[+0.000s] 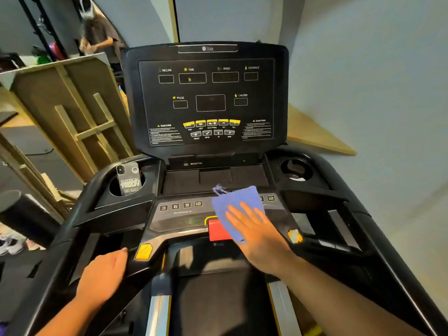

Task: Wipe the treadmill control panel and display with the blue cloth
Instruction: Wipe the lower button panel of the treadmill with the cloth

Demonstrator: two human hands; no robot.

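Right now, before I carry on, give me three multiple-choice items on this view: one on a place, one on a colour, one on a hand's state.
1. Where does the phone stand?
A. left cup holder
B. right cup holder
C. on the display

2. What colour is the block partly under the blue cloth?
A. green
B. red
C. white

3. How is the right hand?
A. fisted, off the cloth
B. flat, fingers spread on the cloth
C. pinching a corner

Key: 1 A, it leans in the left holder; 2 B, the red block shows beside the cloth; 3 B, straight fingers press it on the control panel.

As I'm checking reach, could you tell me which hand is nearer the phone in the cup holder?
The left hand: it grips the handlebar below the phone. The right hand presses the blue cloth further right.
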